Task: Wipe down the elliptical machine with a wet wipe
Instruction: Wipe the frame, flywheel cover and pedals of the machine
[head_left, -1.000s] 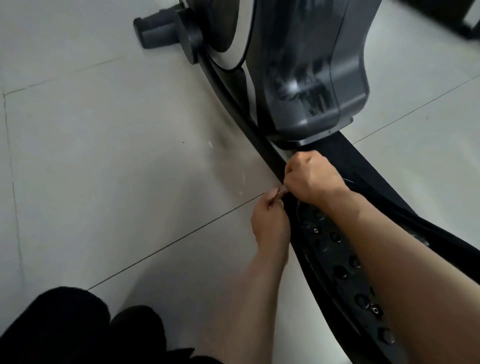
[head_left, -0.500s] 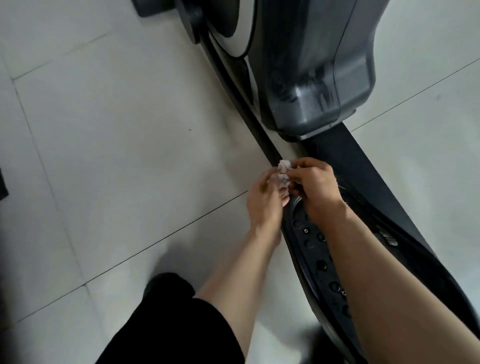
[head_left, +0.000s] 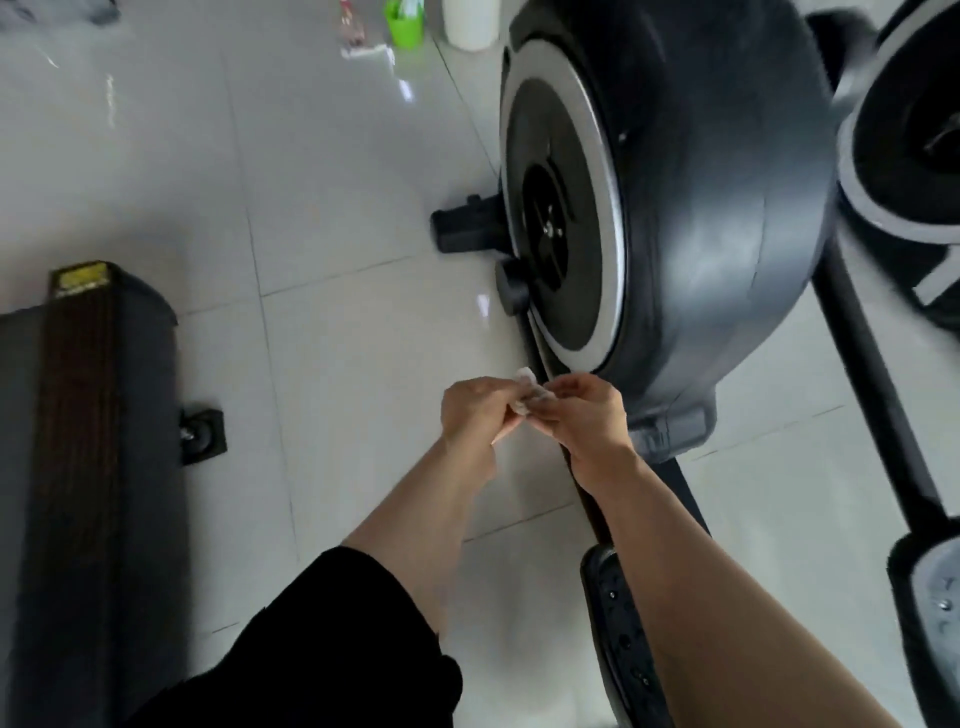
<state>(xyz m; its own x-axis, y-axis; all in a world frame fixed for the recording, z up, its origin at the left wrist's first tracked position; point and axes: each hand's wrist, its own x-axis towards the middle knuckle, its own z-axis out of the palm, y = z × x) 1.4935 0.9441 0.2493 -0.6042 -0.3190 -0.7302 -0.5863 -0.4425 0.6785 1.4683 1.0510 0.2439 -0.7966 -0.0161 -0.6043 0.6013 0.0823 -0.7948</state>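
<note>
The dark grey elliptical machine (head_left: 717, 218) fills the right of the head view, its round flywheel cover with a silver ring facing left. A small crumpled white wet wipe (head_left: 531, 393) is pinched between both hands in front of the housing's lower edge. My left hand (head_left: 475, 413) grips its left end and my right hand (head_left: 584, 415) its right end, held above the floor and the black rail. A black foot pedal (head_left: 615, 639) lies under my right forearm.
A dark bench-like object with a wood-grain strip (head_left: 78, 467) lies at the left, a small black foot (head_left: 202, 436) beside it. A green cup (head_left: 405, 23) and a white cylinder (head_left: 470, 23) stand far back. Pale floor tiles (head_left: 337, 208) lie between. My black-clothed leg (head_left: 337, 649) shows below.
The view has risen and pulled back, showing the whole flywheel housing. Both hands lifted off the pedal area and now hold the wipe between them in the air.
</note>
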